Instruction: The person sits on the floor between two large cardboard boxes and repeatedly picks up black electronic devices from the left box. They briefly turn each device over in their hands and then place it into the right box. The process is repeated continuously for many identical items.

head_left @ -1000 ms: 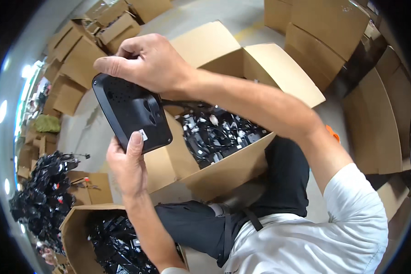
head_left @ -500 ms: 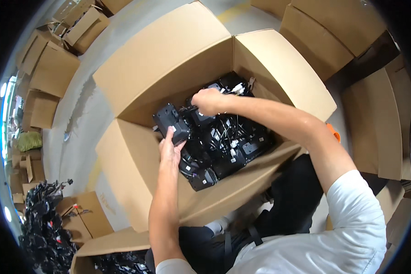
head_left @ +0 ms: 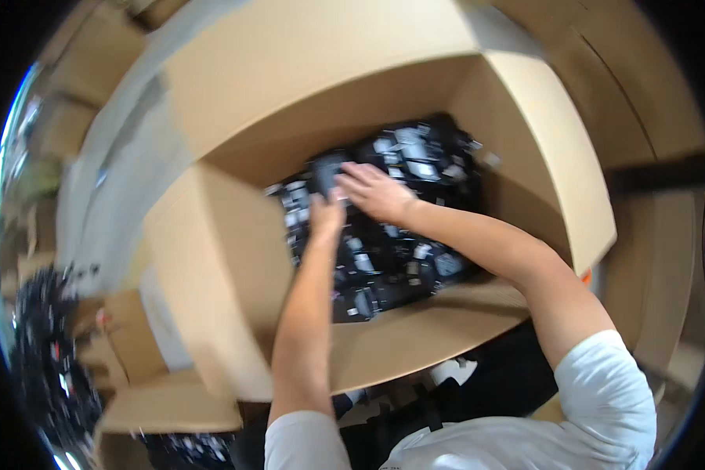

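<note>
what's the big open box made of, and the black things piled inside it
Big open box: looks like corrugated cardboard, matt tan, with folded-out flaps. Black things under both hands: probably hard plastic, dark with a slight sheen and pale labels; the blur leaves this open.

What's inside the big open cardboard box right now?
The cardboard box holds a pile of black devices with pale labels. Both hands, left hand and right hand, press a black device onto it. Lower layers and the box floor are covered.
</note>
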The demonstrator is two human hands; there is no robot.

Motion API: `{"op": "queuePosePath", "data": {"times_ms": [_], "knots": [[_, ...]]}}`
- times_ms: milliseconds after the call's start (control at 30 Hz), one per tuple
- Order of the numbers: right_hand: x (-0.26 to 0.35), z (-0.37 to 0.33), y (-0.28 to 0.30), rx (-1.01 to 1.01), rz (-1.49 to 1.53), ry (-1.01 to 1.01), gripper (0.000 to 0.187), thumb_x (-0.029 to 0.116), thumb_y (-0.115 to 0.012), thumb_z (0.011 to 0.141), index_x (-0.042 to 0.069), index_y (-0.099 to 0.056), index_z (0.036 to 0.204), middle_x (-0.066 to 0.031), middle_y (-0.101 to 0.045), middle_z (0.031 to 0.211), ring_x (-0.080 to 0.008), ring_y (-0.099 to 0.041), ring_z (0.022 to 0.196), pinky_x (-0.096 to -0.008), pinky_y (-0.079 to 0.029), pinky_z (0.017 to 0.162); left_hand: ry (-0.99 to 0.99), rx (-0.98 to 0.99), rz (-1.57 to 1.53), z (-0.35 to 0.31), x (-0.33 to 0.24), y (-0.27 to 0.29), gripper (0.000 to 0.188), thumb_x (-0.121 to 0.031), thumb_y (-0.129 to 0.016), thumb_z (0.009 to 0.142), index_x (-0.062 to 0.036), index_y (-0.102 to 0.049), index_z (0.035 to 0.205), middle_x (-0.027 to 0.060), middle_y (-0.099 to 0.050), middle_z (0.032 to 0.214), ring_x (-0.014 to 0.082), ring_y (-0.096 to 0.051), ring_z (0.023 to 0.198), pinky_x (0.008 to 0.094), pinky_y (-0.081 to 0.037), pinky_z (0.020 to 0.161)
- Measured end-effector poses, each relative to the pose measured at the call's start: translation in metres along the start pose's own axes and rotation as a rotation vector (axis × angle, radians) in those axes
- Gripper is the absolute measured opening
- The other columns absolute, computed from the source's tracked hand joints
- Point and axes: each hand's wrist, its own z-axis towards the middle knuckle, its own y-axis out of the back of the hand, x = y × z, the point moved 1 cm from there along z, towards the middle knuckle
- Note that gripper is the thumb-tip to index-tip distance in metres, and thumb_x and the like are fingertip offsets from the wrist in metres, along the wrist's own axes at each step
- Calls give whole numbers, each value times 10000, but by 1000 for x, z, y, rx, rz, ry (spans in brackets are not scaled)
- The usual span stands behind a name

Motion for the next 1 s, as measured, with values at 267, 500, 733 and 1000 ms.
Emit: {"op": "queuePosePath", "data": {"times_ms": [267,500,733,1000], "knots": [[22,1,64,396,-47,-116,778,259,-717,871,155,-410,1578,-85,-311,1672,-325,-144,1580,-644,-46,1259,-677,111,215,-169,-136,178,335,-255,-659,829,30,-750,979,276,-721,1018,421,-700,1002,498,-555,906],[23,-31,146,441,140,-122,598,251,-755,841,-15,-604,1355,-239,-523,1481,-396,-368,1480,-558,-234,1239,-509,-569,-47,-448,46,436,230,-144,-694,955,19,-723,1114,95,-750,928,153,-693,803,316,-554,749],[99,0,252,447,349,26,497,186,-739,860,-48,-640,1288,-258,-591,1399,-388,-526,1356,-424,-418,1149,292,-304,738,-593,369,376,764,-499,-752,806,109,-580,1236,301,-686,1075,471,-638,1075,496,-510,961],[376,50,371,255,986,448,615,206,-794,909,-31,-548,1421,-193,-646,1356,-296,-597,1302,-419,-466,1109,-42,-669,-692,-609,220,490,260,-136,-623,973,51,-663,1150,87,-734,993,169,-693,880,328,-564,815]]}}
